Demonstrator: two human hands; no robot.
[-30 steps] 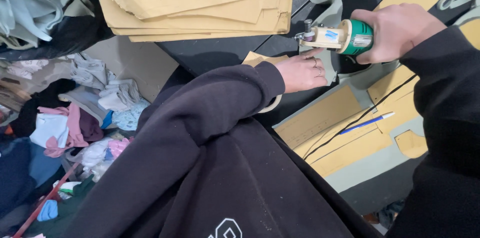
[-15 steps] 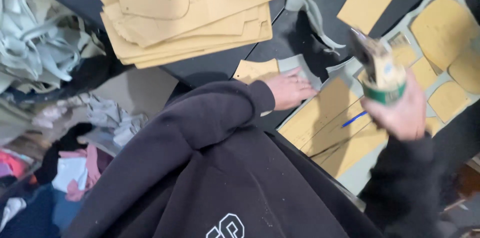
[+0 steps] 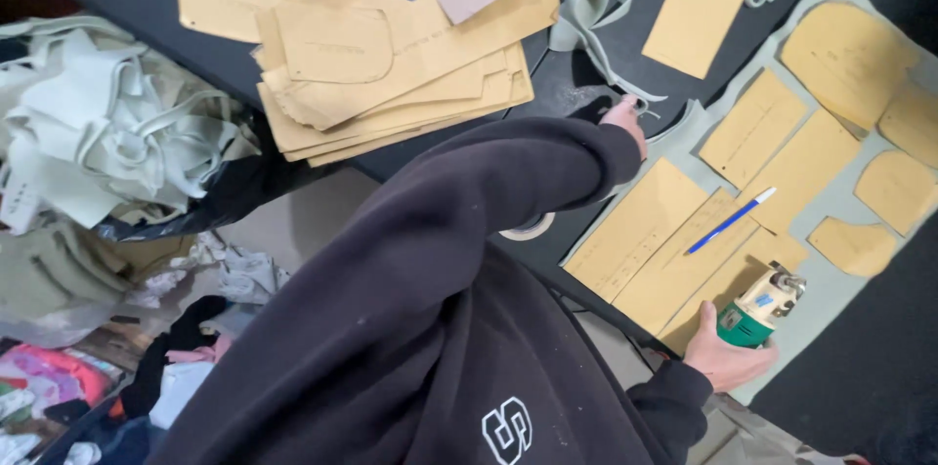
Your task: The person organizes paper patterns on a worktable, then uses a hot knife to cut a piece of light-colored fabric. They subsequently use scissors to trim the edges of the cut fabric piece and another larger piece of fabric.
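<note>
My left hand [image 3: 625, 119] reaches out from a black sleeve, its fingers closed on the cut edge of a pale green fabric sheet [image 3: 684, 123] lying on the black table [image 3: 147, 6]. Low on the right, my right hand [image 3: 725, 356] grips a green and white hand-held electric cutter [image 3: 758, 307]. The cutter's head rests on a tan card pattern piece [image 3: 684, 274] near the table's front edge. A blue pen [image 3: 731, 221] lies on the pattern pieces between my two hands.
A thick stack of tan card patterns [image 3: 391, 64] sits at the upper middle, and more pattern pieces [image 3: 845, 55] cover the fabric at right. A tape roll [image 3: 529, 228] peeks out under my sleeve. Pale fabric scraps [image 3: 107, 133] and clothes [image 3: 59, 377] pile up at left.
My right hand has carried the cutter from beside my left hand down to the table's front edge. My left hand has shifted farther along the fabric edge.
</note>
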